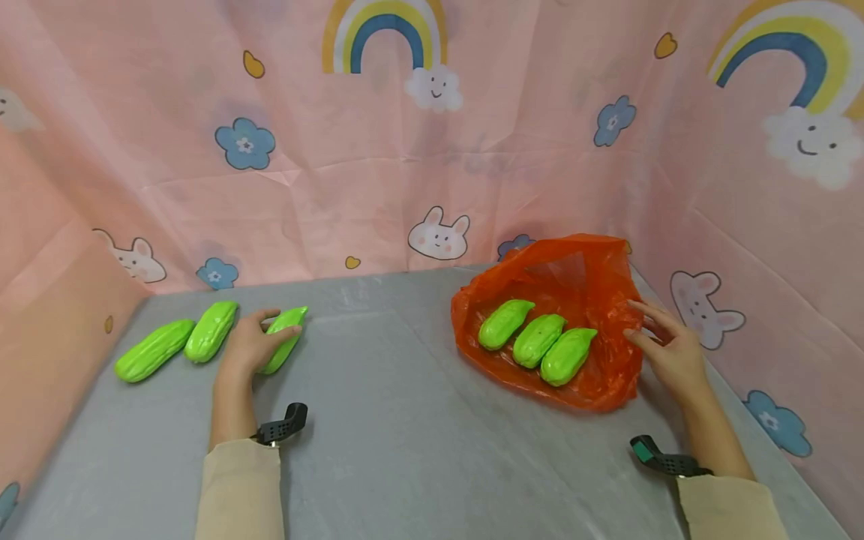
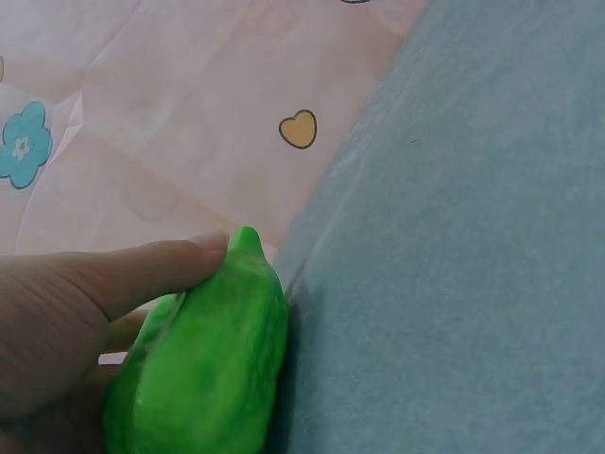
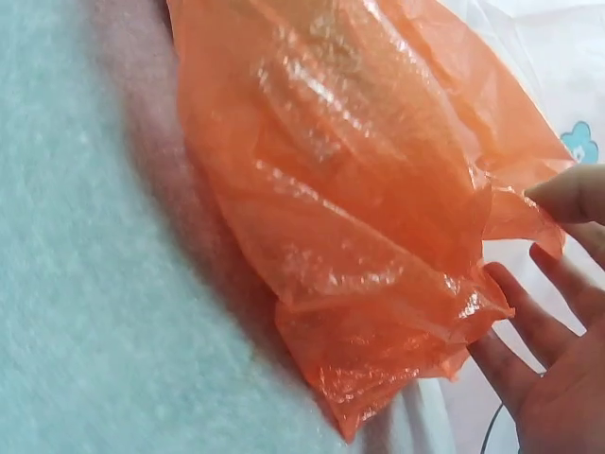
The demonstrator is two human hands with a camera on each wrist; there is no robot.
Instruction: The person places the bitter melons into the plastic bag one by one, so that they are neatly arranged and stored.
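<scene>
In the head view, my left hand (image 1: pixel 248 345) holds a glossy bright-green gourd (image 1: pixel 289 346) with a pointed tip at the left of the table. The left wrist view shows the thumb pressed against this gourd (image 2: pixel 213 369) near its tip, with fingers around the far side. On the right lies an orange-red plastic bag (image 1: pixel 610 292), its mouth facing me, with three similar gourds (image 1: pixel 538 341) inside. My right hand (image 1: pixel 675 360) pinches the bag's right edge between thumb and fingers. From the right wrist, a flap of the bag (image 3: pixel 378 227) shows at the thumb.
Two more green gourds (image 1: pixel 154 350) lie side by side just left of my left hand. Grey cloth covers the table (image 1: pixel 378 435). Pink printed sheets (image 1: pixel 526 90) stand as walls along the back and both sides, close behind the bag.
</scene>
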